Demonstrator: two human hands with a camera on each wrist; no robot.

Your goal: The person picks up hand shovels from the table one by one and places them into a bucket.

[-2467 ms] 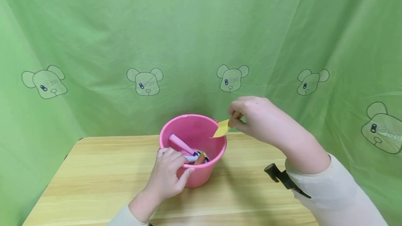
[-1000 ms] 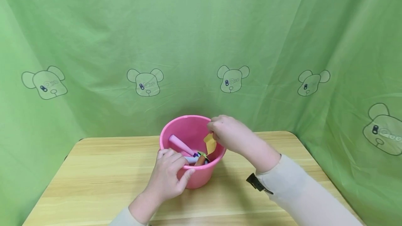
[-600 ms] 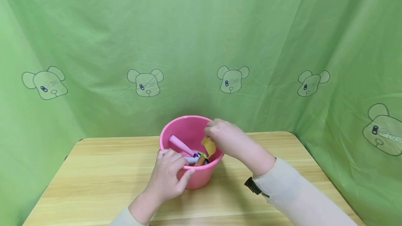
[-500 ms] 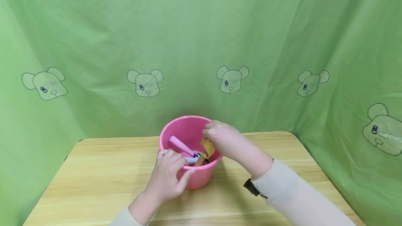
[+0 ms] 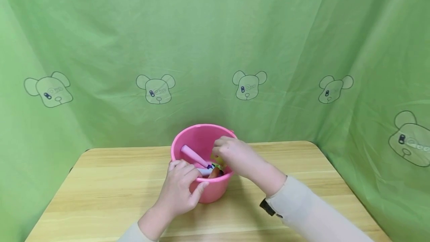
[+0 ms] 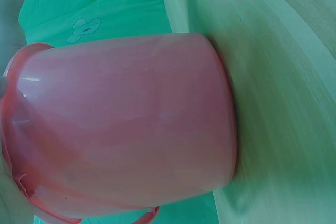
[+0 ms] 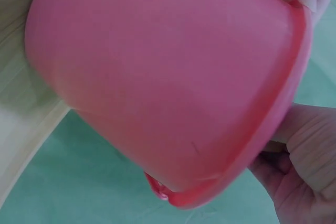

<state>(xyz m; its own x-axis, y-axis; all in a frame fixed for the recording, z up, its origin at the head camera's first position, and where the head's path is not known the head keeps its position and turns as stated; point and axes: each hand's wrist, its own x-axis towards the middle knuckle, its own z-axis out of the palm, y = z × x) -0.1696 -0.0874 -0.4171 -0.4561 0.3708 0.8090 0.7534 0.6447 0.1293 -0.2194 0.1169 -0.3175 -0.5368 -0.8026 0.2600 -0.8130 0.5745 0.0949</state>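
Note:
A pink bucket [image 5: 209, 191] stands on the table, and my left hand [image 5: 179, 188] grips its near-left rim, thumb outside and fingers over the edge. My right hand [image 5: 236, 156] reaches over the right rim, fingers down inside. It pinches a small trowel by its wooden handle [image 7: 274, 147]; only a bit of its yellow blade [image 5: 217, 160] shows below the fingers in the head view. Inside the bucket lie a light purple handle [image 5: 194, 155], a pale lilac handle [image 5: 203, 171] and a brown wooden handle [image 5: 214, 172]. Their far ends are partly hidden.
The wood-grain table [image 5: 111, 193] spreads to both sides of the bucket. A green curtain [image 5: 198, 40] with printed bear heads hangs behind and at the sides. The bucket's bail handle [image 6: 147, 215] hangs at its side in the left wrist view.
My right hand has brought the trowel from right of the bucket over the rim, then left and down inside, its blade now mostly hidden. My left hand has stayed on the rim.

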